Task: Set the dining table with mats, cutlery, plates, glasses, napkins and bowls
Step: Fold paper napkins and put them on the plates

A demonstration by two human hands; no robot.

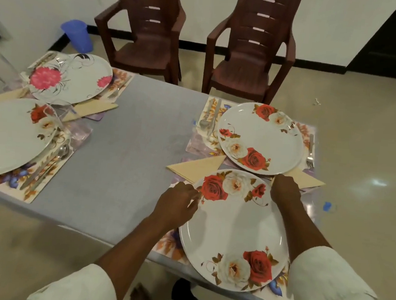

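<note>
A white plate with red and white roses (233, 226) lies on a floral mat (168, 244) at the table's near right corner. My left hand (178, 202) grips its far left rim and my right hand (284, 189) grips its far right rim. Beyond it a second rose plate (262, 136) sits on its mat, with a spoon and knife (209, 120) to its left and a fork (310, 149) to its right. Beige napkins (195, 167) lie between the two plates. On the left are another rose plate (8, 135) and a pink-flower plate (77, 78).
The grey table (133, 144) has its middle strip bare. A clear glass (62, 115) stands between the two left plates. Two brown plastic chairs (149, 27) (252, 47) stand at the far side. A blue bucket (78, 35) sits on the floor by the wall.
</note>
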